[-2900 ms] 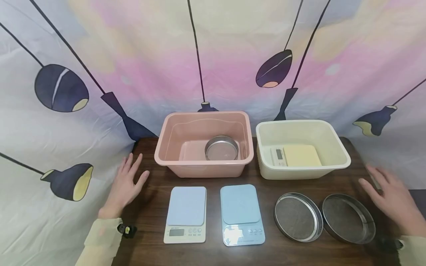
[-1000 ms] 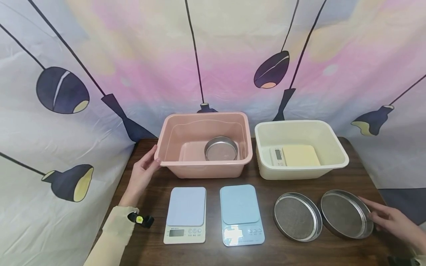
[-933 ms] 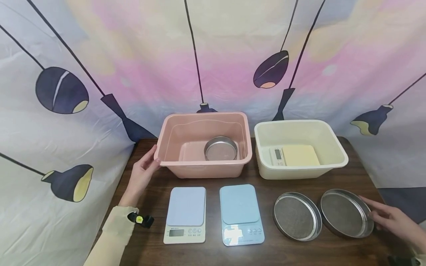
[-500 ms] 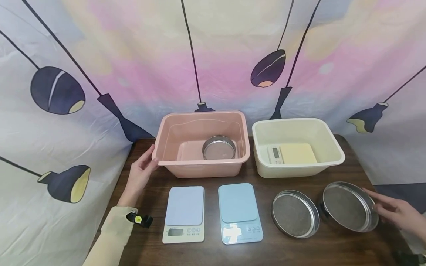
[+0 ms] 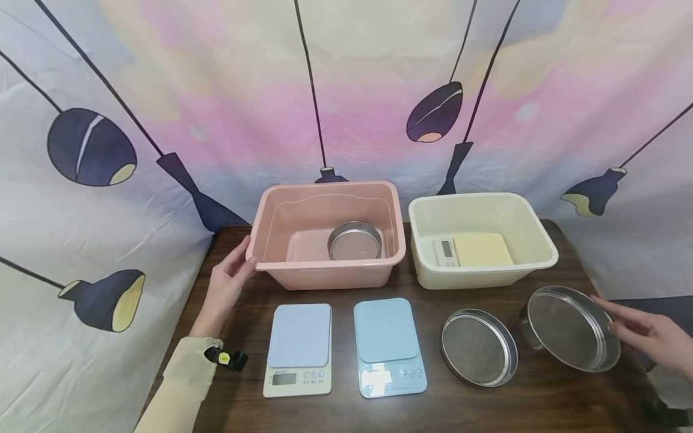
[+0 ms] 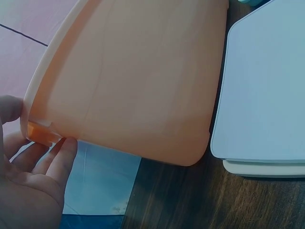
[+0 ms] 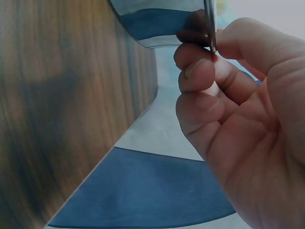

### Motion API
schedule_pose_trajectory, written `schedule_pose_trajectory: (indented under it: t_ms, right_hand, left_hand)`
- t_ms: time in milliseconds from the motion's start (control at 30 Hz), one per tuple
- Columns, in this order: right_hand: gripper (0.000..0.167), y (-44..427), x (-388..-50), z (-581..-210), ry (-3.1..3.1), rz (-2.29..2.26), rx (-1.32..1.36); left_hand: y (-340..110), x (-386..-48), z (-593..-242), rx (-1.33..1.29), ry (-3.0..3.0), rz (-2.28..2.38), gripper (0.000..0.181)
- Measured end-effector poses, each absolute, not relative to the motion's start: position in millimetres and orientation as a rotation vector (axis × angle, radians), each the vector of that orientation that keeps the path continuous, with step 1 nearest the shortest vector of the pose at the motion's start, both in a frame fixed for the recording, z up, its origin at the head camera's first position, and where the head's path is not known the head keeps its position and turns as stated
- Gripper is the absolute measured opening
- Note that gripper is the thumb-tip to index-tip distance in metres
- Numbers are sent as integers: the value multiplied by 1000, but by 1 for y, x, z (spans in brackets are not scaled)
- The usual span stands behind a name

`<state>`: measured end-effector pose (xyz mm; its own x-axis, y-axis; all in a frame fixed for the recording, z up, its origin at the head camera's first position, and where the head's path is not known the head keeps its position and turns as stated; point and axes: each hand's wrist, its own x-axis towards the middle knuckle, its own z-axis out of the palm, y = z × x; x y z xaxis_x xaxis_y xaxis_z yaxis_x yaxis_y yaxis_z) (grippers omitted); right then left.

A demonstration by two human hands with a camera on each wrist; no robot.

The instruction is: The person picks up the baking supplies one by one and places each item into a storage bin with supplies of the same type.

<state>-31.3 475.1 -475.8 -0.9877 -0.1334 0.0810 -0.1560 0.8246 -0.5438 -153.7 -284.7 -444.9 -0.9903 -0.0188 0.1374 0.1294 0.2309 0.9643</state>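
The left hand (image 5: 226,287) grips the left rim of a pink basin (image 5: 330,276); in the left wrist view its fingers (image 6: 66,157) curl under the rim of the basin (image 6: 128,86). A round metal sieve (image 5: 568,328) is tilted up off the table at the right, its right edge pinched by the right hand (image 5: 652,337). In the right wrist view the hand (image 7: 248,105) holds the thin metal edge (image 7: 210,24) between thumb and fingers. Another sieve (image 5: 479,347) lies flat just left of the raised one. A smaller sieve (image 5: 355,242) sits inside the pink basin.
A cream basin (image 5: 487,278) holds a small scale (image 5: 446,252) and a pale yellow block (image 5: 483,250). In front of the basins lie a white scale (image 5: 301,337) and a light blue scale (image 5: 387,331). A printed cloth (image 5: 357,108) hangs behind the wooden table (image 5: 455,409).
The left hand has moved onto the pink basin's rim. The right hand has taken hold of the right-hand sieve and lifted it off the table, tilting it.
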Motion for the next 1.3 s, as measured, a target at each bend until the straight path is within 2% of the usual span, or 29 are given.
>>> schedule_pose_trajectory:
  t_ms: [567, 1300]
  right_hand:
    - [54, 461, -44, -434, -3033, 799, 205]
    - [60, 442, -76, -389, -2891, 978, 314]
  left_hand:
    - [-284, -153, -446, -104, -2347, -1907, 57]
    - [-285, -155, -448, -91, -2321, -1910, 57]
